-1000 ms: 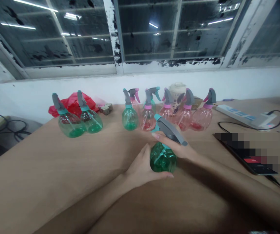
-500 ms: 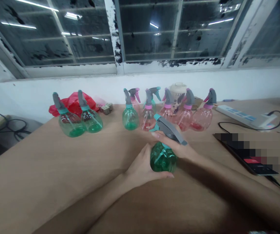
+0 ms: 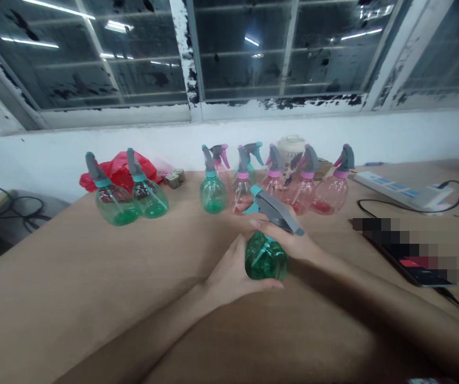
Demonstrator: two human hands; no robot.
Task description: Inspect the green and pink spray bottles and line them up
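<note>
A green spray bottle [image 3: 266, 257] with a grey and teal trigger head is held in both hands, tilted over the table. My left hand [image 3: 235, 272] wraps round its clear round body from the left and below. At the neck, just under the trigger head, my right hand [image 3: 289, 234] grips from the right, its fingers partly hidden by the head. Behind it stand several pink spray bottles [image 3: 330, 194] and another green spray bottle [image 3: 213, 194]. Two more green spray bottles [image 3: 150, 197] stand at the left, a little liquid in each.
A red plastic bag [image 3: 121, 168] lies behind the left bottles, near small boxes [image 3: 174, 178]. To the right are a white power strip [image 3: 403, 192] with a black cable and a phone [image 3: 405, 256]. A pale cup [image 3: 291, 146] stands at the back before the wall.
Almost nothing differs. Both hands and the green spray bottle between them have shifted very slightly up and left; the grip looks the same.
</note>
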